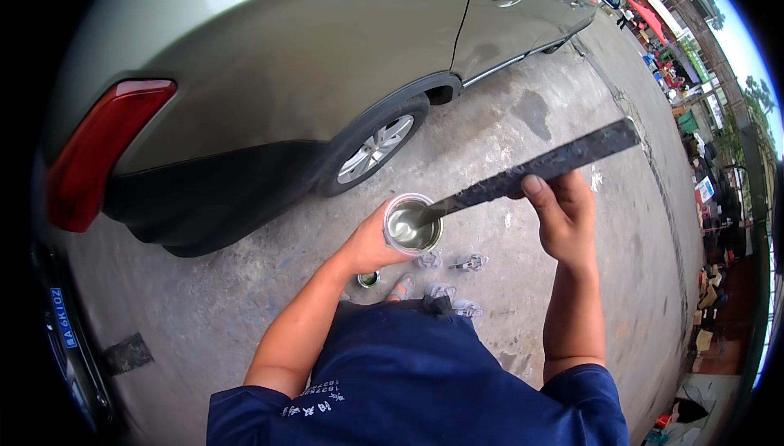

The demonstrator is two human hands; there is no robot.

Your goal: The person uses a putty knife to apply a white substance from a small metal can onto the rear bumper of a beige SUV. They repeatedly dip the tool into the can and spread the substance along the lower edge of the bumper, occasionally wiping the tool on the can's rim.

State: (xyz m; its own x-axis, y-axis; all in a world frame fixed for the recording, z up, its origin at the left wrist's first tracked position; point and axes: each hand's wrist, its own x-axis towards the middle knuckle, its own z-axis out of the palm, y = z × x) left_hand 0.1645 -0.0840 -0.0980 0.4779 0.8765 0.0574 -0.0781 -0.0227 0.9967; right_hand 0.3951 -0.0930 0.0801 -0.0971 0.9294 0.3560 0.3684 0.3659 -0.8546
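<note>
My left hand point(369, 243) is wrapped round a clear plastic cup point(390, 232), held in front of my body. Greyish-green liquid point(408, 229), which looks like paint, lies in the cup. Between the thumb and fingers of my right hand point(565, 217) is a long, flat, dark stirring stick point(535, 167), stained along its length. The stick slants down to the left, and its lower end dips into the liquid. Its other end points up to the right, past my right hand.
A greenish-grey car point(310, 62) stands ahead, its rear wheel point(376, 150) and red tail light point(114, 148) on my side. By my feet are a small open can point(368, 279) and crumpled clear plastic items point(469, 262). Part of another car point(69, 340) shows at far left.
</note>
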